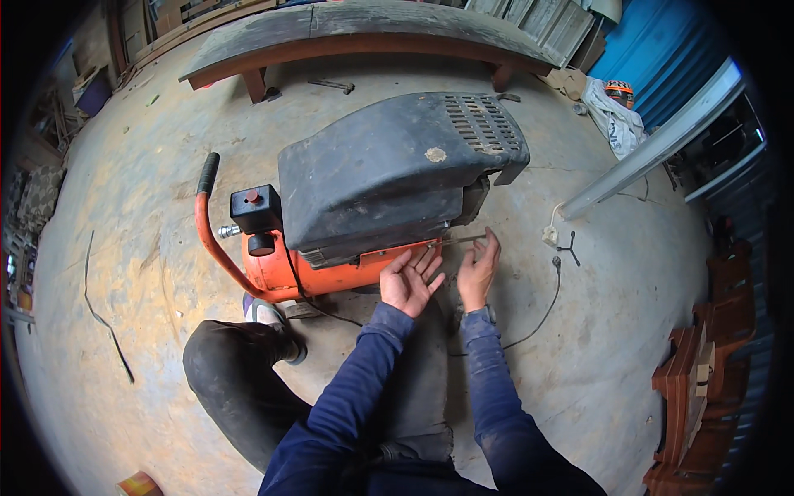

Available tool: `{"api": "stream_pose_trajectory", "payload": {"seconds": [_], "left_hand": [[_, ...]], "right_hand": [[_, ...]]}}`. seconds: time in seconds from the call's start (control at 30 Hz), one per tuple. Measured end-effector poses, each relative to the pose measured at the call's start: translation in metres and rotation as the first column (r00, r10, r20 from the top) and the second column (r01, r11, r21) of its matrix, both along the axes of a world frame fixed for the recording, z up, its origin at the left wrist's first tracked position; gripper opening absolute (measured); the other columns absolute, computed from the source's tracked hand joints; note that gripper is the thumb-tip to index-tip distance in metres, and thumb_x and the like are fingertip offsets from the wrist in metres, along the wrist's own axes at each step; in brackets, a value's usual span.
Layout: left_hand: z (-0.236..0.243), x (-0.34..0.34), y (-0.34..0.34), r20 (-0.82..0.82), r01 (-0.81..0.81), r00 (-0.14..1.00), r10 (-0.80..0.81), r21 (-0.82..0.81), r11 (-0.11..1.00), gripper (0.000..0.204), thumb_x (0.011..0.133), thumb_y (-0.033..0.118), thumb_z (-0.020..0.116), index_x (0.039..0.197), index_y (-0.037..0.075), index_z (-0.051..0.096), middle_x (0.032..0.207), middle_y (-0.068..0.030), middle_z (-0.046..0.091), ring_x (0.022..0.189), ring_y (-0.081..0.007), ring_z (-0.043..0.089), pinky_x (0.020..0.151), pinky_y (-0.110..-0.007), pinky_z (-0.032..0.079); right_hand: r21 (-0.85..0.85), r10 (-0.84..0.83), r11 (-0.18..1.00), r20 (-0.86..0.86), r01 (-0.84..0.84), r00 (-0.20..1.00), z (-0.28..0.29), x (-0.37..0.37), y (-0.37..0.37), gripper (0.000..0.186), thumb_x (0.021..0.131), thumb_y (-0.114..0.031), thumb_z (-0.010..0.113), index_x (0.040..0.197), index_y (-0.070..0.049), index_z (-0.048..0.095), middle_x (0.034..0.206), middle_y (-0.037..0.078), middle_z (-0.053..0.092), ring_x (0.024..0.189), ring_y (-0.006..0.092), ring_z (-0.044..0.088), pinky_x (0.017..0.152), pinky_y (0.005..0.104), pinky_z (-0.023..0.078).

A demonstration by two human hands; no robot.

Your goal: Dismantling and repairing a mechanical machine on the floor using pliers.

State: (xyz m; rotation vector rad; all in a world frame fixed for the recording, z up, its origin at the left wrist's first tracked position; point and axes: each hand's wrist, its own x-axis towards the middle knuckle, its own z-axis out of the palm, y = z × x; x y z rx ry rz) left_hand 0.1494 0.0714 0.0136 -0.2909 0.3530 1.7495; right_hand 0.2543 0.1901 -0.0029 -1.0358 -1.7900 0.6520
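An orange air compressor [269, 269] with a dark grey plastic cover [372, 165] stands on the floor before me. My left hand [408, 285] is palm up with fingers spread, next to the lower right edge of the orange body; nothing shows in its palm. A thin metal rod [465, 240], like a slim tool shaft, runs from the compressor's underside near the cover to my right hand [477, 277]. The fingertips of that hand are on the rod's outer end. What the rod's inner end meets is too small to make out.
A black pressure switch box [256, 208] and a curved orange handle [203, 219] sit at the compressor's left. A black power cord with plug [557, 263] lies by a white socket block [549, 236]. Behind stands a low wooden bench [372, 41]; a metal post [653, 140] rises at right.
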Motion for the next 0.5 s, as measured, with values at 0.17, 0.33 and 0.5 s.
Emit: {"api": "stream_pose_trajectory", "payload": {"seconds": [0.17,0.33,0.5], "left_hand": [[-0.024,-0.006,-0.006,-0.143,-0.022,0.989,-0.021,-0.290,0.957,0.042,0.091,0.033,0.044,0.121,0.007,0.058,0.128,-0.0079,0.059,0.118,-0.0243,0.051,0.097,-0.040,0.037],[-0.063,-0.034,-0.027,-0.369,-0.157,0.929,-0.003,-0.402,0.902,0.036,0.090,0.025,0.043,0.116,0.009,0.063,0.112,-0.0032,0.066,0.101,-0.0189,0.058,0.086,-0.034,0.041],[-0.062,-0.042,-0.057,-0.633,-0.333,0.770,-0.082,-0.508,0.794,0.035,0.090,0.027,0.047,0.108,0.004,0.067,0.102,-0.0045,0.068,0.087,-0.0149,0.059,0.075,-0.029,0.044]], "right_hand": [[0.056,-0.200,0.980,0.322,0.192,0.925,-0.051,-0.004,-0.035,0.052,0.080,-0.007,0.062,0.127,0.005,0.043,0.132,0.027,0.044,0.105,0.0456,0.057,0.094,0.0488,0.044],[-0.510,0.311,0.857,0.408,-0.069,0.858,-0.066,-0.045,-0.085,0.035,0.079,-0.019,0.069,0.105,0.002,0.058,0.098,0.021,0.065,0.091,0.0335,0.065,0.084,0.0438,0.050],[-0.724,0.190,0.659,-0.101,-0.204,0.976,-0.060,-0.073,-0.122,0.051,0.080,-0.013,0.069,0.124,0.002,0.048,0.098,0.017,0.066,0.086,0.0237,0.065,0.080,0.0346,0.051]]}}
